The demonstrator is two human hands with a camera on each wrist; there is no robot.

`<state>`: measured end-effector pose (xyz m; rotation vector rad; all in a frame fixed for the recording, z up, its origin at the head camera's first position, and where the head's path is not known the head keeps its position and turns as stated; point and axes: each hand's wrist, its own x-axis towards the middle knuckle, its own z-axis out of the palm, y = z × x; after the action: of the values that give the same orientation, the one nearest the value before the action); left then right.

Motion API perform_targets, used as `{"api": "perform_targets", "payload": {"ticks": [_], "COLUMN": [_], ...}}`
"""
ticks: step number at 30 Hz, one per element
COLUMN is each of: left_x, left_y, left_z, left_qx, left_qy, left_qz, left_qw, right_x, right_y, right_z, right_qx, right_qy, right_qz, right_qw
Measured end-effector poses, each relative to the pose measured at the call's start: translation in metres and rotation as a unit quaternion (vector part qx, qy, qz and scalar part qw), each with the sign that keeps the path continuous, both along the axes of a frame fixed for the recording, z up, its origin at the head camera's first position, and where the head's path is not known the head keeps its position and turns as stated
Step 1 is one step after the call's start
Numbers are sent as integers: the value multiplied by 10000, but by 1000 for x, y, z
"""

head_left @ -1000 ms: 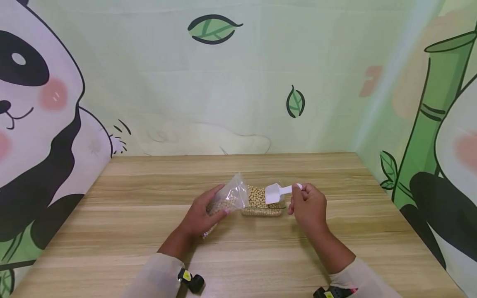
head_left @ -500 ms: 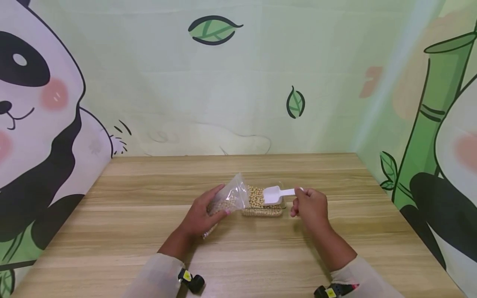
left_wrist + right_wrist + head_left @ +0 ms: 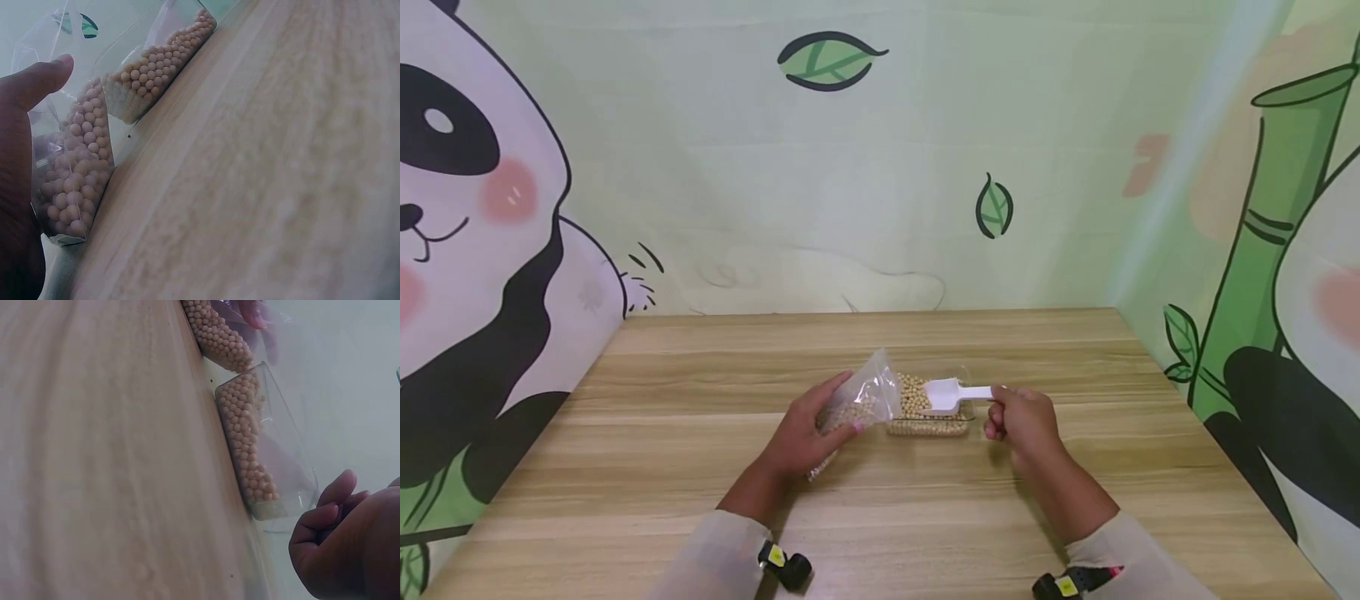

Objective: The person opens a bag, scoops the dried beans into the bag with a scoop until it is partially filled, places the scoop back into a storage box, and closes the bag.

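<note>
A clear plastic container [image 3: 928, 427] holding round beige beans [image 3: 913, 395] stands on the table. My right hand [image 3: 1028, 419] pinches the handle of a small white scoop [image 3: 943, 397], whose blade lies in the beans. Left of the container, my left hand [image 3: 811, 429] holds a clear plastic bag [image 3: 865, 392] partly filled with the same beans. Its mouth points toward the container, right at the near-left rim. In the left wrist view, the thumb lies over the bag [image 3: 72, 181]. Through the container's wall [image 3: 284, 434] in the right wrist view, the beans slope down toward the right hand.
The wood-grain table [image 3: 880, 517] runs back to a cloth wall printed with pandas, leaves and bamboo [image 3: 1262, 250]. Small black cameras are strapped on both wrists. A tiny dark speck [image 3: 211, 380] lies on the table between bag and container.
The right hand has lowered the scoop and shifted it slightly left, bringing its blade down into the beans. The left hand and bag have stayed in place.
</note>
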<state>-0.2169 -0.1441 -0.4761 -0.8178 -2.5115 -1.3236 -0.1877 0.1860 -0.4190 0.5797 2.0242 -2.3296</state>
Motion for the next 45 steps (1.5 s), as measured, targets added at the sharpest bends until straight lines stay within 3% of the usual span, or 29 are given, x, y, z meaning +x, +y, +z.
{"api": "perform_targets", "payload": {"ticks": [15,26,45], "left_x": [-1,0,0], "left_y": [0,0,0], "left_z": [-1,0,0], "left_qx": [-47,-45,-4], "left_qy": [-26,-20,-34], "left_qz": [32,3,55], "left_qw": [10000,10000,10000], "right_x": [0,-4,-3], "right_y": [-4,-1,6], "right_z": [-2,-4,-6], "right_qx": [-58,-638,-1322], "right_qy": [-129,-70,-119], "right_qz": [389,114,70], "right_qw": [9991,9979,9911]}}
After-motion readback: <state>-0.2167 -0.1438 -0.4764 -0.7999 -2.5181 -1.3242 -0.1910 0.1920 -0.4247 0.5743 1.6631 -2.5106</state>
